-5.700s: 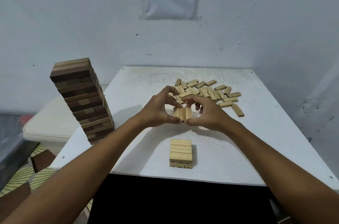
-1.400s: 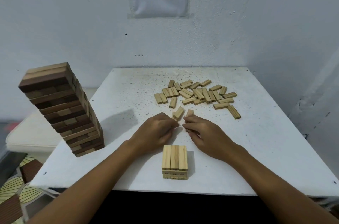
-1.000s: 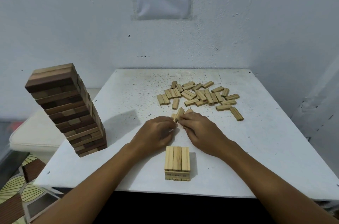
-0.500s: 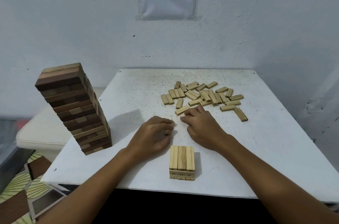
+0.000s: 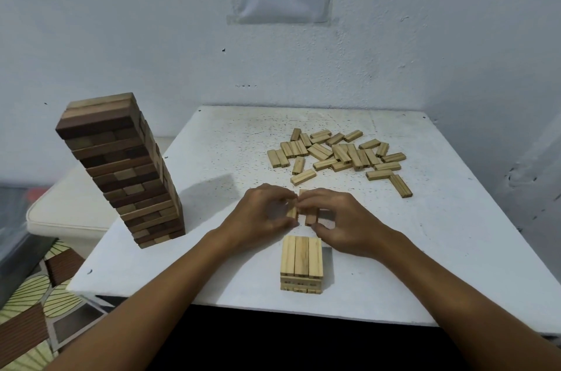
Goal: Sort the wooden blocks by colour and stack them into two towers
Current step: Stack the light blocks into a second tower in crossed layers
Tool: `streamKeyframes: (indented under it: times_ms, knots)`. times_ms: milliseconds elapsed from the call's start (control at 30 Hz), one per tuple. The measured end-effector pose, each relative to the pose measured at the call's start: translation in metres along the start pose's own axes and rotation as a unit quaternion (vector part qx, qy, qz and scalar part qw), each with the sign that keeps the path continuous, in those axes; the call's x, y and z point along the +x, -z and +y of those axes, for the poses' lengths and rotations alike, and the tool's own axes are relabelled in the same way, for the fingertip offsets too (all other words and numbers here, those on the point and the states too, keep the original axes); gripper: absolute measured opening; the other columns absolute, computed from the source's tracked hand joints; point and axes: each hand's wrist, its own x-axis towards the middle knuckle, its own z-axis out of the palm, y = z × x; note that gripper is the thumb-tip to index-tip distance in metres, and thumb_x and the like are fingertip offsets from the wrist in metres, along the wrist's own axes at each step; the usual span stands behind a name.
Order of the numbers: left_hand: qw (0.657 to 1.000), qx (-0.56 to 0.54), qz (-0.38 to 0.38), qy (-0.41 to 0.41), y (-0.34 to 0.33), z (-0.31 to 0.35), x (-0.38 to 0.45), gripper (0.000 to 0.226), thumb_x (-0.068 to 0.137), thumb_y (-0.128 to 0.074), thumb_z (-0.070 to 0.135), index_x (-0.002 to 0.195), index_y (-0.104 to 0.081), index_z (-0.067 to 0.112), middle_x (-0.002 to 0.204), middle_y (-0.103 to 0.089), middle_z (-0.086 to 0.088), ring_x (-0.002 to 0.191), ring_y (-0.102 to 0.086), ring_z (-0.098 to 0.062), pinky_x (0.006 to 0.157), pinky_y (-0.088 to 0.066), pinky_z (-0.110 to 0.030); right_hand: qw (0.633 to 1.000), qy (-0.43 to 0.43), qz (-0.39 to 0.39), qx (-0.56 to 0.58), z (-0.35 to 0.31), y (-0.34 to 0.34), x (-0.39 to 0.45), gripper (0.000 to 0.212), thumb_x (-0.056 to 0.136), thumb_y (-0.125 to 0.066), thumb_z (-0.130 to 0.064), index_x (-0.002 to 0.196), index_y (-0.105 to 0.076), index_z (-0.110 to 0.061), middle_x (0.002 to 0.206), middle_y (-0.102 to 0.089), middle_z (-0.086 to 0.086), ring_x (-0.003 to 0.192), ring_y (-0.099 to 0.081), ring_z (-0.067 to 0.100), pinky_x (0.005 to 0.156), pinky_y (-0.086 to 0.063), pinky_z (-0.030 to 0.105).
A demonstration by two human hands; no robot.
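both hands (image 5: 264,212) (image 5: 337,218) now pinching gathered light blocks (image 5: 309,215) | half-second earlier: flat on tabletop (image 5: 212,158) | next layer for light tower (image 5: 301,264) forming

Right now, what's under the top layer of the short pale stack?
More pale block layers show on the short pale stack's front face, down to the table. Its inside is hidden.

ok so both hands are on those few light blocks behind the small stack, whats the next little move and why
Probably square the held light blocks side by side into a flat row, then set it crosswise on the short light stack. The left hand and right hand pinch them just behind that stack, whose top row runs front to back; the dark tower already stands tall.
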Motion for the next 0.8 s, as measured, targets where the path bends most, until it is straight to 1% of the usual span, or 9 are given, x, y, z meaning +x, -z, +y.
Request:
streamKeyframes:
  times_ms: [67,167,267,367,433,467,567,700,800]
  knots:
    - [1.000,-0.001,-0.001,0.015,-0.001,0.002,0.001,0.048,0.074,-0.082,0.032,0.118,-0.068,0.018,0.110,-0.068,0.002,0.103,-0.058,-0.013,0.086,-0.048,-0.031,1.000,-0.016,0.011,-0.012,0.002,0.003,-0.001,0.046,0.082,-0.069,-0.010,0.127,-0.063,-0.020,0.132,-0.056,-0.006,0.124,-0.048,0.003,0.102,-0.045,0.023]
    - [1.000,-0.014,-0.011,0.017,-0.003,0.005,0.004,0.042,0.075,-0.079,0.035,0.112,-0.073,0.016,0.117,-0.067,0.001,0.109,-0.057,-0.011,0.090,-0.045,-0.028,0.997,-0.062,0.016,-0.033,0.007,0.011,-0.002,0.052,0.081,-0.068,-0.013,0.131,-0.059,-0.025,0.140,-0.050,-0.007,0.132,-0.042,0.007,0.109,-0.039,0.031]
    - [1.000,0.000,-0.023,0.012,-0.005,0.007,0.009,0.031,0.078,-0.079,0.035,0.102,-0.077,0.016,0.119,-0.067,-0.002,0.112,-0.057,-0.013,0.092,-0.045,-0.030,0.995,-0.080,0.002,-0.061,0.011,0.016,0.001,0.045,0.084,-0.066,-0.012,0.128,-0.063,-0.021,0.142,-0.051,-0.006,0.133,-0.042,0.009,0.110,-0.038,0.035]
    - [0.999,0.006,-0.027,0.019,-0.007,0.009,0.013,0.038,0.072,-0.083,0.041,0.099,-0.077,0.015,0.121,-0.066,-0.003,0.113,-0.057,-0.011,0.090,-0.042,-0.022,0.993,-0.065,-0.006,-0.097,0.012,0.017,0.006,0.036,0.088,-0.067,-0.017,0.123,-0.067,-0.019,0.135,-0.058,-0.006,0.126,-0.047,0.009,0.105,-0.042,0.035]
    - [1.000,0.004,-0.023,0.020,-0.008,0.011,0.014,0.043,0.066,-0.086,0.043,0.098,-0.078,0.015,0.122,-0.065,-0.003,0.112,-0.057,-0.009,0.086,-0.040,-0.014,0.993,-0.060,0.006,-0.100,0.011,0.018,0.008,0.031,0.087,-0.069,-0.020,0.118,-0.069,-0.018,0.124,-0.063,-0.006,0.117,-0.052,0.009,0.099,-0.045,0.034]
    - [1.000,0.004,-0.022,0.019,-0.009,0.012,0.014,0.045,0.064,-0.087,0.044,0.097,-0.078,0.014,0.121,-0.065,-0.003,0.112,-0.057,-0.008,0.085,-0.041,-0.014,0.993,-0.061,0.012,-0.096,0.010,0.018,0.009,0.030,0.086,-0.070,-0.021,0.116,-0.069,-0.017,0.119,-0.064,-0.007,0.112,-0.053,0.008,0.096,-0.047,0.033]
    - [1.000,0.009,-0.028,0.012,-0.009,0.014,0.016,0.051,0.064,-0.088,0.034,0.108,-0.074,0.011,0.123,-0.064,-0.006,0.114,-0.058,-0.014,0.087,-0.045,-0.021,0.994,-0.063,0.022,-0.086,0.006,0.017,0.010,0.030,0.084,-0.072,-0.022,0.113,-0.069,-0.018,0.104,-0.063,-0.007,0.097,-0.055,0.007,0.085,-0.051,0.031]
    - [0.999,-0.028,-0.033,0.026,-0.006,0.013,0.021,0.064,0.064,-0.082,0.010,0.125,-0.062,0.014,0.121,-0.062,0.002,0.105,-0.060,-0.008,0.083,-0.046,-0.012,0.993,-0.071,0.041,-0.082,0.003,0.011,0.008,0.030,0.081,-0.076,-0.021,0.110,-0.070,-0.015,0.096,-0.062,-0.005,0.087,-0.056,0.006,0.076,-0.050,0.026]
    - [0.997,-0.054,-0.056,0.029,-0.001,0.015,0.021,0.068,0.068,-0.078,0.004,0.131,-0.057,0.016,0.121,-0.060,0.006,0.111,-0.058,-0.004,0.090,-0.046,-0.010,0.991,-0.082,0.048,-0.089,0.002,0.006,0.006,0.029,0.082,-0.076,-0.023,0.109,-0.071,-0.015,0.096,-0.063,-0.006,0.084,-0.057,0.006,0.073,-0.047,0.021]
